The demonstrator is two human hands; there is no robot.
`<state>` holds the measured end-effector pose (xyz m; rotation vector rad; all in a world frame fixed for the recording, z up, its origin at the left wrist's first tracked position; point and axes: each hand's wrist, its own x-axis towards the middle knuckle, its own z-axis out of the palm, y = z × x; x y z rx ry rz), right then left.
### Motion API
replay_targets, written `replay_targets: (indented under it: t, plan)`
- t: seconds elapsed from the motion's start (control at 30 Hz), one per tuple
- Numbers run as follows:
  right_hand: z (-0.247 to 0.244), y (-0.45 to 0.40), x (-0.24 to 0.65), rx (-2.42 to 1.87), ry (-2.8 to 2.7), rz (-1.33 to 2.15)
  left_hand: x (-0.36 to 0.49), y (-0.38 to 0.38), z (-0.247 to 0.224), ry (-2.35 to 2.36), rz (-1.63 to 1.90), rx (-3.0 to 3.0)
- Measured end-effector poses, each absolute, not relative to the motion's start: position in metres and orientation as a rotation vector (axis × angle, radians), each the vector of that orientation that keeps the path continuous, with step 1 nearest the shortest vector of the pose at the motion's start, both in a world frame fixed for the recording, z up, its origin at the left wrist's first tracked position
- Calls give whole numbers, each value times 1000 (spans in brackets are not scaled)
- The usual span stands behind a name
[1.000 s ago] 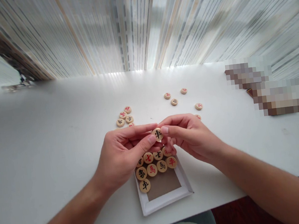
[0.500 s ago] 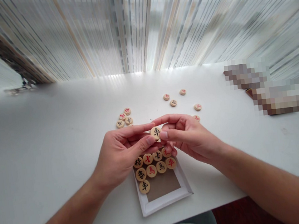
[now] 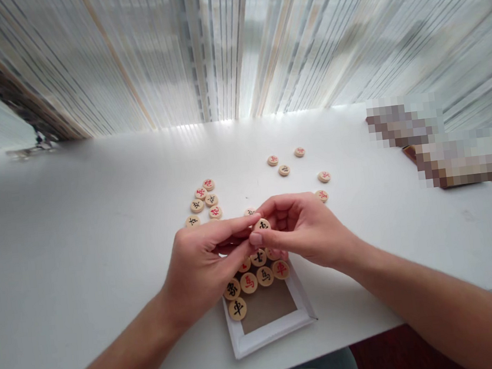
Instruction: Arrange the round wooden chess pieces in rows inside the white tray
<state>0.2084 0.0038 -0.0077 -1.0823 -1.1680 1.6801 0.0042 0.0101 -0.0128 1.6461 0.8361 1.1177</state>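
Between the fingertips of both hands is a round wooden Chinese chess piece (image 3: 262,224) with a black character, partly covered by my right thumb. My left hand (image 3: 207,251) grips it from the left with thumb and fingers. From the other side my right hand (image 3: 301,222) pinches it, fingers curled. Just beneath the hands lies a white shallow box (image 3: 275,340) with a brown bottom. Several pieces sit in it in rows, among them a red-marked horse piece (image 3: 249,281) and a black-marked chariot piece (image 3: 238,309). My hands hide the box's far part.
Several loose pieces lie left of centre on the white table (image 3: 99,225), including a red-marked one (image 3: 215,212). More are scattered at the right, one (image 3: 324,177) among them. Blurred-out objects (image 3: 452,161) rest at the far right, and a striped curtain (image 3: 168,51) hangs behind.
Both hands have shifted slightly, and the piece between them has turned and sits lower, its character now partly covered. The right thumb has moved left across it. Pieces in the box look unmoved.
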Motion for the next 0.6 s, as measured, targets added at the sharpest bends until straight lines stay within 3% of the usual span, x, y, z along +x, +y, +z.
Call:
replay_targets:
  t: [0.6]
  plan:
    - [-6, 4, 208, -937, -1151, 1677, 3, 10, -9, 838, 1121, 1529]
